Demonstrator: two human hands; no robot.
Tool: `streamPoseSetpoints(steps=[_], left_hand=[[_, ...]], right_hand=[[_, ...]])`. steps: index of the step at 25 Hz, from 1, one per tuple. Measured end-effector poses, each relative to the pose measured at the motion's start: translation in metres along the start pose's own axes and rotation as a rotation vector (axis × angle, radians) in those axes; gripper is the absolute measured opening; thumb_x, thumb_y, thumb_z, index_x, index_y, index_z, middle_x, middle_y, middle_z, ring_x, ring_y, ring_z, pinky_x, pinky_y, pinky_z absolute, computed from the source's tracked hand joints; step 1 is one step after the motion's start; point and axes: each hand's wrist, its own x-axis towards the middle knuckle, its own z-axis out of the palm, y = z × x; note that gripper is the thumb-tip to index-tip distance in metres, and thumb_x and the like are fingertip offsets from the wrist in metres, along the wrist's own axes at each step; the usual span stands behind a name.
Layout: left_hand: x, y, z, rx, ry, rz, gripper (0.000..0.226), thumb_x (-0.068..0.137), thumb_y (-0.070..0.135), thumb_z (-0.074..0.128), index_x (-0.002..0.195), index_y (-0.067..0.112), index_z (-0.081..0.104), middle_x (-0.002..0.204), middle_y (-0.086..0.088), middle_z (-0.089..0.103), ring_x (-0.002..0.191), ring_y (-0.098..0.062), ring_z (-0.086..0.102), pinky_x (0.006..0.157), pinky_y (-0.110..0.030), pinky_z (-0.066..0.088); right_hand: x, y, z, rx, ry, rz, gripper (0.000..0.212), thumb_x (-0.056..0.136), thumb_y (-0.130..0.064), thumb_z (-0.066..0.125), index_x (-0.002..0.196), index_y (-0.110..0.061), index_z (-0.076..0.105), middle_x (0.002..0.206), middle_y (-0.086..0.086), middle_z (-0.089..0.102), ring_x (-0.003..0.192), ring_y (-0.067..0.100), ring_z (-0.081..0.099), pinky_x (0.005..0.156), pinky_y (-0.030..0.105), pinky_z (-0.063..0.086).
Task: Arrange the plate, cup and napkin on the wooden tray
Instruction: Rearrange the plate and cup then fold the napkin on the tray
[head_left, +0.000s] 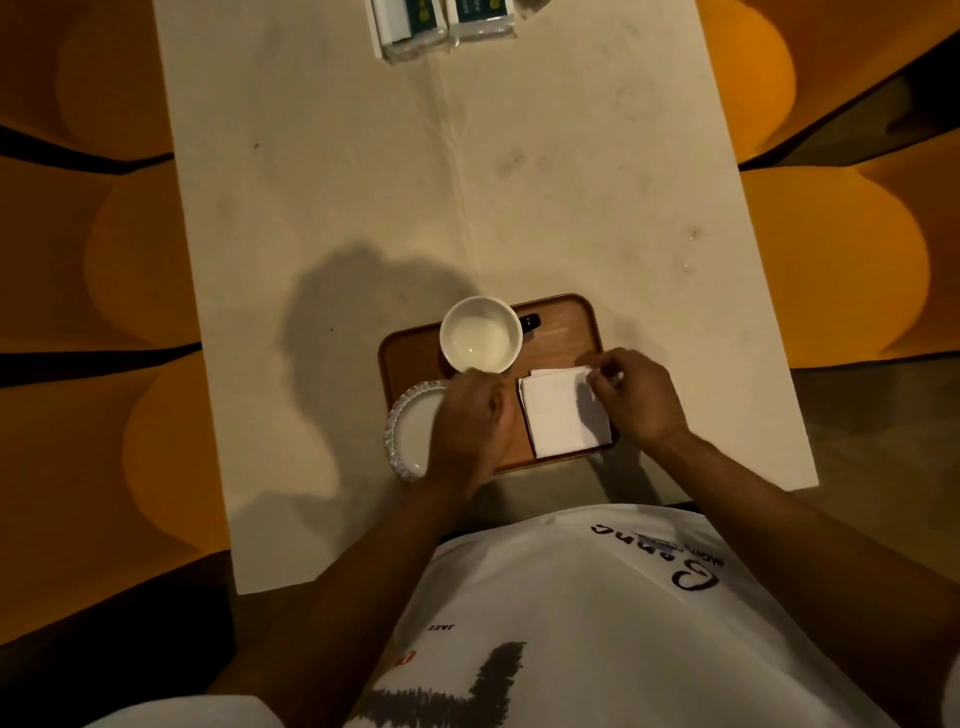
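Your wooden tray (563, 325) sat on the pale table (363, 182) just below the middle of the frame, close to the table's near edge. The white cup (480, 335) was over the tray's upper left part, mouth up, with a dark handle poking out on its right side. Your left hand (467, 431) reached up from the lower middle of the frame, fingers curled, and its fingertips met the cup's near rim; whether it actually gripped the rim or only touched it could not be told. That same hand and wrist covered the right side of the fluted white plate (410, 431), which lay at the tray's lower left corner and hung out over the tray's left edge onto the table.

The folded white napkin (563, 413) lay flat on the right half of the tray, reaching down to its near rim. Your right hand (636, 397) was at the napkin's upper right corner, thumb and fingers pinched together on the paper there.

At the top edge of the frame, two wrapped packets with green labels (441, 23) lay side by side on the table, well apart from the tray. Orange rounded seats (130, 260) flanked the table on both sides.
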Motion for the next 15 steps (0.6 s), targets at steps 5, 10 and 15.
streamPoseSetpoints(steps=[5, 10, 15], left_hand=[[0.007, 0.012, 0.036, 0.288, -0.477, 0.286, 0.049, 0.085, -0.001, 0.059, 0.132, 0.013, 0.061, 0.14, -0.007, 0.058, 0.132, -0.026, 0.045, 0.115, -0.039, 0.033], [0.019, 0.012, 0.057, 0.471, -0.558, 0.23, 0.062, 0.084, 0.001, 0.063, 0.142, 0.02, 0.051, 0.157, -0.008, 0.037, 0.146, -0.032, 0.026, 0.118, -0.043, 0.028], [0.02, 0.01, 0.066, 0.534, -0.549, 0.193, 0.065, 0.082, 0.003, 0.066, 0.143, 0.019, 0.048, 0.155, -0.014, 0.036, 0.142, -0.033, 0.03, 0.111, -0.042, 0.035]], right_hand=[[-0.031, 0.013, 0.015, -0.178, -0.073, 0.007, 0.039, 0.089, -0.042, 0.065, 0.121, -0.023, 0.058, 0.114, 0.002, 0.061, 0.089, 0.02, 0.062, 0.079, 0.039, 0.055], [-0.048, 0.01, 0.024, -0.377, -0.006, 0.009, 0.039, 0.087, -0.037, 0.066, 0.121, -0.018, 0.055, 0.109, 0.008, 0.061, 0.08, 0.029, 0.064, 0.065, 0.034, 0.051], [-0.048, 0.014, 0.02, -0.431, -0.056, 0.094, 0.025, 0.086, -0.031, 0.063, 0.103, -0.013, 0.063, 0.092, 0.009, 0.07, 0.074, 0.029, 0.065, 0.063, 0.034, 0.051]])
